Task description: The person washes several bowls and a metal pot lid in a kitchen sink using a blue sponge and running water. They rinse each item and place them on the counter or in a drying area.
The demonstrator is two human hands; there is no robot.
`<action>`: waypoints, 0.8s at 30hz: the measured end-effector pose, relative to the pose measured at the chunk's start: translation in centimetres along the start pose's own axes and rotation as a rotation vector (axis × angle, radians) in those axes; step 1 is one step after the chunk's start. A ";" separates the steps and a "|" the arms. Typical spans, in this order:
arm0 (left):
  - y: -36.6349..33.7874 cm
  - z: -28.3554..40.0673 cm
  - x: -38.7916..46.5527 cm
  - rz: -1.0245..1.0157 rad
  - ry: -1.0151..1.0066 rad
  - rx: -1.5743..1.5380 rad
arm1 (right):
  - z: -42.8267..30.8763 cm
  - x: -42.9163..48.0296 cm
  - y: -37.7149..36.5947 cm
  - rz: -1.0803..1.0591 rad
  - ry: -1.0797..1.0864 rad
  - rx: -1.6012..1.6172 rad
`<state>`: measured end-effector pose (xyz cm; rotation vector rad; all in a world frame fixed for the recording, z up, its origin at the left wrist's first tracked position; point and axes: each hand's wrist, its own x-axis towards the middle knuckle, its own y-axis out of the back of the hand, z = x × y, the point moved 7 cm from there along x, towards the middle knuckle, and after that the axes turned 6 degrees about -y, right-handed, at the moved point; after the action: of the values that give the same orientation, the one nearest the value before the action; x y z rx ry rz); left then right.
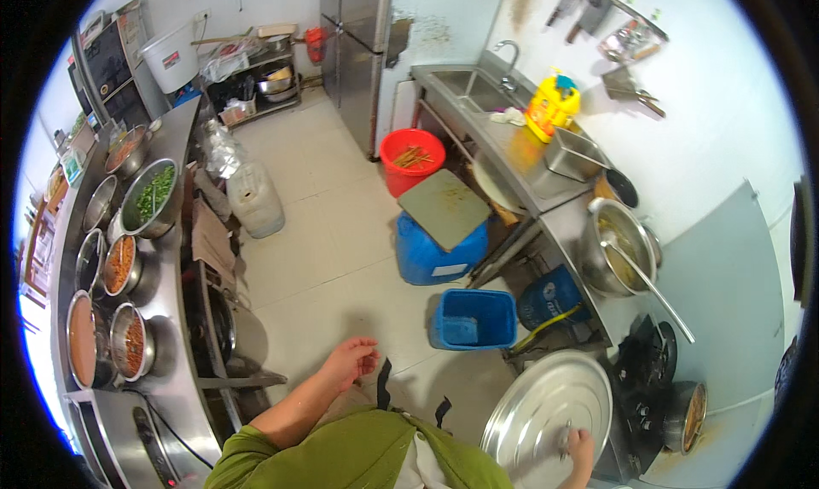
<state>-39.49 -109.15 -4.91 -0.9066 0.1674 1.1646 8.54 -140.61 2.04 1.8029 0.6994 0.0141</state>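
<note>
A large round metal lid [534,406] lies at the lower right, beside the black stove. My right hand [580,447] is closed around the knob at its middle; what lies beneath the lid is hidden. In front of my body, above the tiled floor, my left hand [356,361] hangs with its fingers loosely curled, and nothing can be seen in it. A blue plastic bin [477,319] stands on the floor between my hands, farther ahead.
Metal bowls of food, one with chopped greens [153,194], line the steel counter [169,278] at left. At right stand a deep pot [617,246] with a long-handled ladle, a sink [470,89] and a yellow jug [551,108]. A board [445,208] covers a blue barrel [441,252].
</note>
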 end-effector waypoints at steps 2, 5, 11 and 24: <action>1.8 4.4 0.3 -0.029 0.013 0.051 | -7.9 2.1 -2.1 -0.012 0.131 0.057; 1.2 9.2 1.4 -0.198 0.100 0.154 | -19.3 4.2 -4.4 -0.101 0.191 0.209; -3.2 17.0 9.5 -0.599 0.069 0.110 | -45.6 7.9 -8.1 -0.171 0.505 0.254; 1.2 52.0 28.7 -0.180 -0.543 0.095 | -99.5 20.6 -20.7 -0.288 1.196 0.324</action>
<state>-45.20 -52.64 12.33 -0.4854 -0.2924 1.1818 -18.36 -41.04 12.45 1.8696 1.8716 0.8840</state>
